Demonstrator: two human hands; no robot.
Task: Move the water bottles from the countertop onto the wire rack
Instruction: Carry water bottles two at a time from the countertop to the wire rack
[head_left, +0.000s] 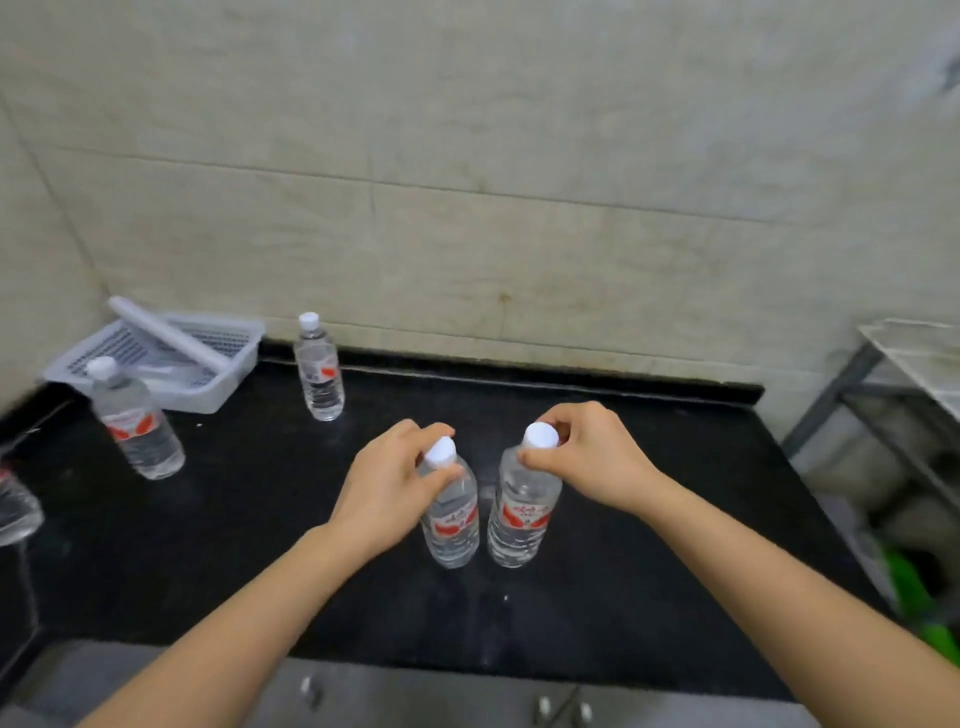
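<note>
Surface: black countertop under a tiled wall; wire rack off the edge at 3 o'clock.
Left hand: fingers pinched round the neck of the left bottle, just under its cap.
Right hand: same pinch on the right bottle.
Bottles: both upright at centre, close beside each other; whether lifted, cannot tell.
Others: two bottles at 10 o'clock, near a white basket.
Risk: neck-only pinch likely lets a full bottle swing or slip; the pair may knock together when carried.

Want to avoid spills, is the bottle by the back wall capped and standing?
Yes. The bottle by the back wall stands upright on the countertop, white cap on.
</note>
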